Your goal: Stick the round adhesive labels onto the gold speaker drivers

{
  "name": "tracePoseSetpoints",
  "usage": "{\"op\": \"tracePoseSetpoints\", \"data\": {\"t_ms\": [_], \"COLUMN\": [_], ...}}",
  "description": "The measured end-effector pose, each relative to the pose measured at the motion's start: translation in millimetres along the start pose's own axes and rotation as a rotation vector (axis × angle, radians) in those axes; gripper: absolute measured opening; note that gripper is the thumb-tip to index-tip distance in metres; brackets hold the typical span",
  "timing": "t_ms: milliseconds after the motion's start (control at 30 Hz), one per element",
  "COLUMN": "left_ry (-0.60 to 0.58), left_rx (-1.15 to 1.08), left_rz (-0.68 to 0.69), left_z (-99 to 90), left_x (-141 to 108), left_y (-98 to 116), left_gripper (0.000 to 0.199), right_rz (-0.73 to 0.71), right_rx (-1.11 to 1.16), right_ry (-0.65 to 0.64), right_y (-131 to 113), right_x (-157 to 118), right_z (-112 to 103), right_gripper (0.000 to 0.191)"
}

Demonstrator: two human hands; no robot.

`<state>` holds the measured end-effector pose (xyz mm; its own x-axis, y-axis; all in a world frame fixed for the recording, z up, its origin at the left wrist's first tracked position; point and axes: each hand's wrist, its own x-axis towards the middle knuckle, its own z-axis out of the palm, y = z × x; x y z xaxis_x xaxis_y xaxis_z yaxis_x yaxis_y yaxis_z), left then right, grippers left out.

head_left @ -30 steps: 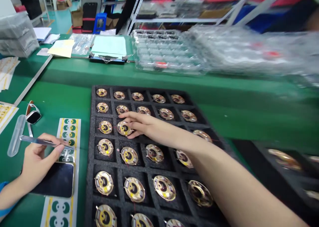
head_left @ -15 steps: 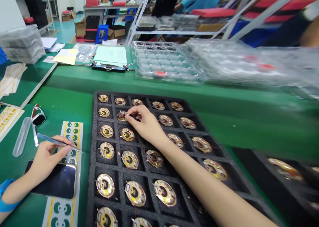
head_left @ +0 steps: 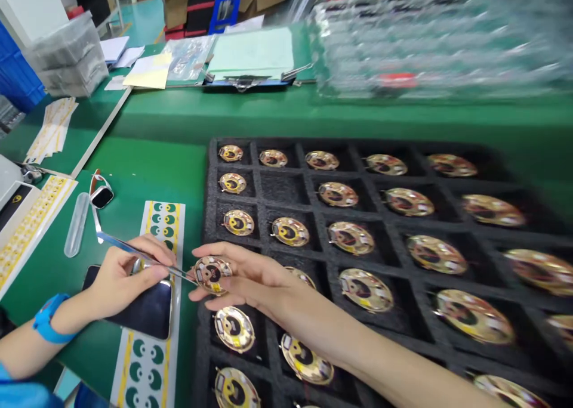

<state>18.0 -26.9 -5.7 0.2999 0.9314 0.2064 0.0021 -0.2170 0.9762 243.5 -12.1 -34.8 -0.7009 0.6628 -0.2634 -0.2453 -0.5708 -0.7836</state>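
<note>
My left hand (head_left: 134, 274) pinches a pair of metal tweezers (head_left: 134, 250), whose tips reach the edge of a round gold-rimmed electronic part (head_left: 213, 275); whether they touch it I cannot tell. That part sits between the thumb and fingers of my right hand (head_left: 250, 280), held over the left side of a black foam tray (head_left: 207, 217). Similar round parts lie in the tray's compartments, and one compartment (head_left: 284, 187) in the second row is bare. Under my left hand are a dark-screened phone (head_left: 143, 309) and a sticker sheet (head_left: 150, 360) with yellow edges.
On the green table (head_left: 170, 151) lie a smartwatch (head_left: 102, 197), a clear plastic case (head_left: 77, 226) and another sticker sheet (head_left: 42, 217). Along the back stand a clipboard with pale green paper (head_left: 250, 53), clear plastic trays (head_left: 403, 50) and stacked clear boxes (head_left: 67, 56).
My right hand has lifted the round part out of its second-row compartment and brought it left and nearer, to the tweezers. The camera view has swung down and left.
</note>
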Motion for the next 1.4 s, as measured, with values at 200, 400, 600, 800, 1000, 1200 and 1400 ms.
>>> {"op": "tracePoseSetpoints", "data": {"t_ms": [200, 400, 600, 800, 1000, 1200, 1400], "left_ry": [-0.043, -0.066, -0.057, -0.030, 0.003, 0.265, 0.008], "left_rx": [0.115, 0.138, 0.102, -0.089, -0.097, 0.279, 0.320], "left_rz": [0.049, 0.001, -0.138, -0.317, -0.261, -0.246, -0.375], "left_z": [3.8, 5.4, 7.8, 4.4, 2.2, -25.4, -52.1], "left_x": [1.7, 2.2, -0.1, 0.7, 0.6, 18.5, 37.6], "left_y": [1.4, 2.1, 4.5, 0.3, 3.0, 7.3, -10.6], "left_gripper": [0.004, 0.004, 0.004, 0.015, 0.011, 0.011, 0.019], "right_rz": [0.033, 0.015, 0.064, 0.012, -0.041, -0.163, -0.073], "right_rx": [-0.040, -0.056, -0.120, -0.063, -0.056, -0.164, -0.247], "right_ry": [-0.065, -0.085, -0.033, -0.046, 0.039, 0.228, 0.302], "right_y": [-1.6, -5.6, -12.1, -8.0, -6.2, -12.9, -19.0], "right_x": [-3.8, -6.4, -7.7, -7.3, -4.8, -1.6, -5.1], "right_z": [1.9, 8.1, 12.7, 8.7, 7.7, 2.3, 3.7], "right_gripper": [0.025, 0.027, 0.022, 0.022, 0.018, 0.020, 0.023]}}
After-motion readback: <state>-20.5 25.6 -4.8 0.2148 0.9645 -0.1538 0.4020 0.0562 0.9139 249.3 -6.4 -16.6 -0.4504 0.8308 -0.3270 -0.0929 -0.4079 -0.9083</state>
